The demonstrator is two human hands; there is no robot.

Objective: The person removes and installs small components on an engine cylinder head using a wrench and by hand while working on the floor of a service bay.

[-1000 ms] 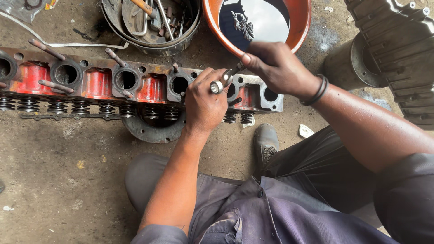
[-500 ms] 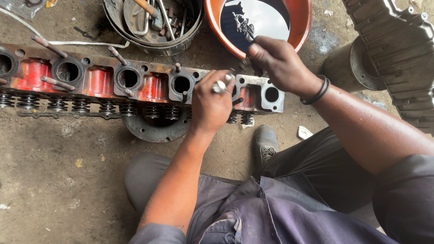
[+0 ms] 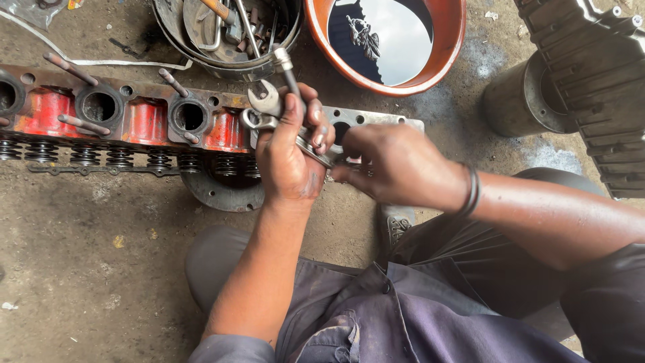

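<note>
No labels, signs or screens show here. The only thing that looks like a package is a crumpled clear plastic bag [image 3: 33,8] at the top left corner, lying on the concrete floor [image 3: 87,269] just above the rusty red engine block [image 3: 134,117] (the frame's edge cuts it off, so its full shape cannot be told). It is greyish and see-through, with a small orange scrap [image 3: 74,3] beside it.
</note>
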